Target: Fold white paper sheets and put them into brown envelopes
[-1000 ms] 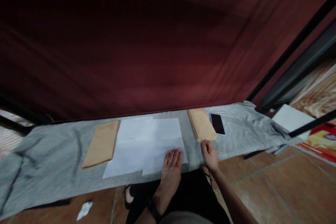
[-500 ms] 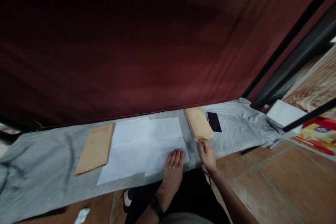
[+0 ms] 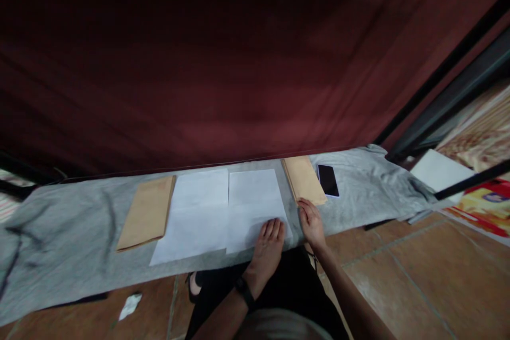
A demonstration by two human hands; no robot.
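Observation:
My left hand lies flat with its fingers stretched out on the near end of a white sheet. A second white sheet lies beside it on the left. My right hand has its fingers bent together at the near corner of a stack of brown envelopes, touching its edge. Both hands rest on a grey cloth spread over a low surface. A dark band shows on my left wrist.
A black phone lies just right of the envelope stack. Another brown envelope lies left of the sheets. A dark red curtain hangs behind. A white board and black bars stand at right; a paper scrap lies on the tiled floor.
The right white sheet now lies straighter beside the left one. My right hand has crept left to the envelope stack's near corner. My left hand stayed on the sheet.

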